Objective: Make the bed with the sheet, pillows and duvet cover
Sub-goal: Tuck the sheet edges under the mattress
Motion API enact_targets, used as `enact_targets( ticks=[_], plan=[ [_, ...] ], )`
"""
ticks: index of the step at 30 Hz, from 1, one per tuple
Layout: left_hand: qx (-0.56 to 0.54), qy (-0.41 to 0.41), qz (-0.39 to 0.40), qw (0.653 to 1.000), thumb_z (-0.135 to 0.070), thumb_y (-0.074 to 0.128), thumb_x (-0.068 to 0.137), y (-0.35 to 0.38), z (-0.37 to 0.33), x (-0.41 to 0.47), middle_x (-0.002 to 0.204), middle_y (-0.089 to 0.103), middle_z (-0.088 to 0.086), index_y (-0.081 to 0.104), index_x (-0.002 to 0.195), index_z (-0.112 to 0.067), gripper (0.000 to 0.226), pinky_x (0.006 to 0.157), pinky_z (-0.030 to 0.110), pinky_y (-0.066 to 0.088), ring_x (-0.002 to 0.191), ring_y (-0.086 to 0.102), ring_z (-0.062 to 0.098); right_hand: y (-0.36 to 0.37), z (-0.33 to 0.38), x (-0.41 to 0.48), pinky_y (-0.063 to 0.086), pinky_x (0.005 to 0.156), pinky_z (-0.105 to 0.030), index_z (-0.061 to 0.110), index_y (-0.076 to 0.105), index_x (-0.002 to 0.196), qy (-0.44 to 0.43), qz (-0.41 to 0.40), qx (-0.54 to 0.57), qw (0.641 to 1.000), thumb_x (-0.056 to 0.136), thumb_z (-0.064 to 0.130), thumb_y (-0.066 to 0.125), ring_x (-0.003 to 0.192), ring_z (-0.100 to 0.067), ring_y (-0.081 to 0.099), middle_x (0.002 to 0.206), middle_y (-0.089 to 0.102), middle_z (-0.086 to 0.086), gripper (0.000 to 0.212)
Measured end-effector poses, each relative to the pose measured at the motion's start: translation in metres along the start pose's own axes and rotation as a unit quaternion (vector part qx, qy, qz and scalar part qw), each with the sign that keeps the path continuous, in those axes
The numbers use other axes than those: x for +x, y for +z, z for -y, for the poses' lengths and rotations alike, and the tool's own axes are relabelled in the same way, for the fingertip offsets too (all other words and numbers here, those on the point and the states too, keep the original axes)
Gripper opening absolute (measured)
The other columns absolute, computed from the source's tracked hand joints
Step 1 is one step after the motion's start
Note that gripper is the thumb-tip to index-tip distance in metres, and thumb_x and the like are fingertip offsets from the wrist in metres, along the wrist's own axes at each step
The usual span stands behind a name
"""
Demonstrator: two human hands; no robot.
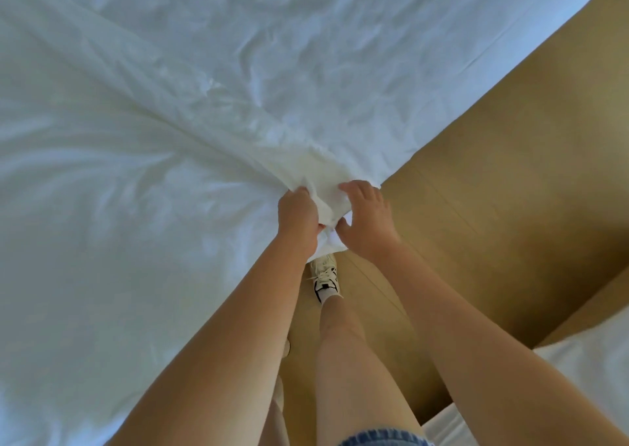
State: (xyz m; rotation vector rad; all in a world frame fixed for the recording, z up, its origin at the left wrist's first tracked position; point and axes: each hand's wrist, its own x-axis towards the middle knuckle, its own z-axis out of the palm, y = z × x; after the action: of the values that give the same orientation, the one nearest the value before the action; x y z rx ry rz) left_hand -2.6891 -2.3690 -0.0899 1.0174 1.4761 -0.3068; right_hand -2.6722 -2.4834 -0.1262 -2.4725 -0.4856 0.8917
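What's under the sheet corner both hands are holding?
Below the corner of the sheet, gripped by the left hand and right hand, a white shoe stands on the tan floor. Whatever the sheet is spread over is fully covered and cannot be seen.

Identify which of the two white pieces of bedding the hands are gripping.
The large sheet filling the left of the view: the left hand and right hand bunch its corner. The other white bedding, at lower right, lies untouched.
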Motion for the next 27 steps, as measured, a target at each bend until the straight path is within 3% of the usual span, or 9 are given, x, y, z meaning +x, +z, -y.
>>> enact_targets(
  ticks=[2,4,7,9,13,19,23,25,27],
  plan=[
    [0.013,-0.006,0.023,1.000,-0.037,0.042,0.098,-0.015,-0.001,-0.006,0.079,0.053,-0.002,0.058,0.095,-0.018,0.025,0.055,0.025,0.049,0.068,0.054,0.013,0.011,0.015,-0.010,0.025,0.107,-0.041,0.009,0.056,0.123,-0.068,0.016,-0.006,0.998,0.076,0.008,0.062,0.127,-0.028,0.039,0.134,0.048,-0.009,0.047],
    [0.119,0.018,0.023,0.992,-0.048,0.047,0.093,-0.038,-0.002,-0.009,0.073,0.053,-0.001,0.051,0.076,-0.025,0.029,0.049,0.023,0.046,0.066,0.054,0.013,0.018,0.036,-0.021,0.041,0.084,-0.040,0.005,0.063,0.085,-0.103,0.045,0.062,0.992,0.073,-0.003,0.056,0.095,-0.032,0.056,0.098,0.063,-0.012,0.016],
    [0.219,0.064,-0.023,0.973,-0.035,0.057,0.088,-0.081,0.000,-0.002,0.067,0.046,0.001,0.049,0.072,-0.010,0.031,0.052,0.025,0.035,0.060,0.045,0.014,0.034,0.073,-0.042,0.027,0.049,-0.027,0.016,0.034,0.059,-0.056,0.156,0.196,0.966,0.080,-0.006,0.040,0.050,-0.011,0.035,0.053,0.038,0.003,0.032],
    [0.209,0.073,-0.054,0.974,-0.016,0.057,0.085,-0.103,-0.007,0.004,0.071,0.043,-0.002,0.049,0.084,-0.012,0.009,0.052,0.023,0.032,0.060,0.041,0.012,0.043,0.093,-0.054,0.021,0.045,-0.020,0.018,0.030,0.057,-0.025,0.207,0.262,0.942,0.083,-0.004,0.036,0.042,-0.004,0.028,0.049,0.031,0.009,0.035],
    [0.116,0.088,-0.084,0.986,-0.007,0.054,0.087,-0.119,-0.035,0.016,0.105,0.052,-0.001,0.034,0.139,-0.014,0.057,0.061,0.023,0.040,0.081,0.052,0.015,0.042,0.120,-0.063,0.018,0.044,-0.019,0.021,0.023,0.054,-0.026,0.277,0.308,0.910,0.075,0.024,0.041,0.044,-0.005,0.019,0.046,0.022,0.012,0.028],
    [0.186,0.113,-0.087,0.972,-0.013,0.045,0.092,-0.142,-0.019,0.015,0.137,0.046,0.010,0.042,0.135,-0.010,0.044,0.091,0.031,0.043,0.119,0.049,0.027,0.032,0.132,-0.054,0.019,0.056,-0.032,0.019,0.025,0.061,-0.022,0.234,0.277,0.932,0.084,0.036,0.056,0.056,-0.014,0.022,0.059,0.022,0.003,0.042],
    [0.287,0.057,-0.064,0.954,-0.067,0.063,0.072,-0.149,-0.015,0.022,0.148,0.019,0.011,0.007,0.149,-0.018,0.107,0.104,0.044,0.033,0.137,0.025,0.030,0.041,0.145,-0.065,0.035,0.060,-0.025,0.037,0.057,0.082,-0.089,0.325,0.161,0.928,0.085,0.035,0.057,0.060,-0.003,0.043,0.067,0.051,0.017,0.003],
    [0.389,0.070,-0.099,0.913,-0.053,0.067,0.077,-0.153,-0.012,0.025,0.153,0.007,0.014,-0.006,0.149,-0.018,0.109,0.109,0.046,0.027,0.141,0.013,0.033,0.046,0.150,-0.072,0.039,0.064,-0.019,0.032,0.059,0.117,-0.110,0.356,0.116,0.921,0.086,0.032,0.053,0.067,0.001,0.050,0.075,0.061,0.019,0.031],
    [0.476,0.091,-0.175,0.857,-0.028,0.060,0.086,-0.163,-0.001,0.025,0.155,-0.001,0.016,-0.014,0.148,-0.015,0.098,0.109,0.048,0.024,0.142,0.007,0.035,0.049,0.154,-0.073,0.031,0.051,-0.018,0.027,0.064,0.108,-0.118,0.345,0.132,0.922,0.086,0.022,0.050,0.047,-0.003,0.039,0.049,0.048,0.016,0.026]
  ],
)
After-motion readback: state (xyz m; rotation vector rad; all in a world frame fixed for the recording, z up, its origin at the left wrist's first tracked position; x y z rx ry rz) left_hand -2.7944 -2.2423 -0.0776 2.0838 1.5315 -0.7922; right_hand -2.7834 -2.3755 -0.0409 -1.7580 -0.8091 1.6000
